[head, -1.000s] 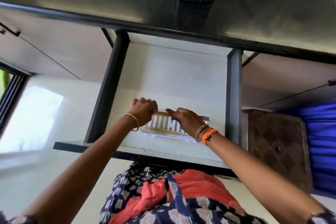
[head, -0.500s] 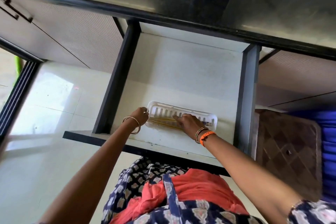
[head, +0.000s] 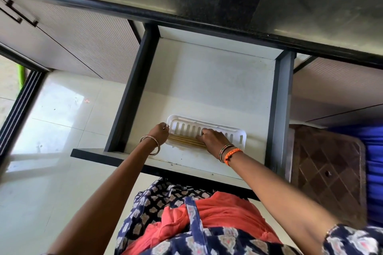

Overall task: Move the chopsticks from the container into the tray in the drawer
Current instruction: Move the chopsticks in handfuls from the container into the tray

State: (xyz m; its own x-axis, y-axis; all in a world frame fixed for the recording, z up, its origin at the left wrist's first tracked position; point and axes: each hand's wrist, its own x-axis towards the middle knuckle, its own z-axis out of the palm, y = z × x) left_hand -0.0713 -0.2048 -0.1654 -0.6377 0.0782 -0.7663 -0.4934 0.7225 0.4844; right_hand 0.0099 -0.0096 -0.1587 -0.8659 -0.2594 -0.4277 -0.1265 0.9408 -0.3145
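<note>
Chopsticks (head: 186,142) now flat beneath right hand (head: 213,138)

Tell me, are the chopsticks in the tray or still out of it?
In the tray. The chopsticks lie flat along the near side of the white slotted tray in the open drawer, partly under the right hand.

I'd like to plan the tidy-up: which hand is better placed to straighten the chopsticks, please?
Probably the right hand: it rests on the wooden chopsticks inside the white slotted plastic tray; the left hand is at the tray's end.
</note>
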